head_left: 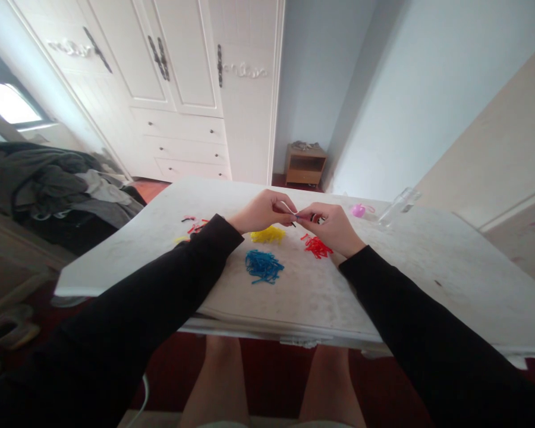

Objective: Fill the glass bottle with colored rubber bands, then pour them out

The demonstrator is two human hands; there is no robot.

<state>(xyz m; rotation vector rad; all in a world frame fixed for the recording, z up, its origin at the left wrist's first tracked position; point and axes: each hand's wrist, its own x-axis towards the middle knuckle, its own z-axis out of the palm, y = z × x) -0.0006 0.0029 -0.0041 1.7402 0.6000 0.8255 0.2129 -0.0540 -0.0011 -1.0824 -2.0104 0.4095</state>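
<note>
My left hand [267,211] and my right hand [327,223] meet fingertip to fingertip over the table. Both pinch a tiny dark bluish band [296,216], mostly covered by the fingers. Below my left hand lies a pile of yellow rubber bands [268,234]. Nearer to me is a pile of blue rubber bands [264,266]. A pile of red rubber bands [317,246] sits under my right hand, partly hidden by it. Left of my left wrist, a few mixed red, black and yellow bands [195,227] are scattered, some behind the sleeve.
The white table [307,297] spans the view. Toward its back right stand a pink object [359,210] and a clear glass bottle or jar [399,208]. Clothes [49,184] are heaped at the left. A white wardrobe [178,77] and a small wooden cabinet [304,177] are beyond.
</note>
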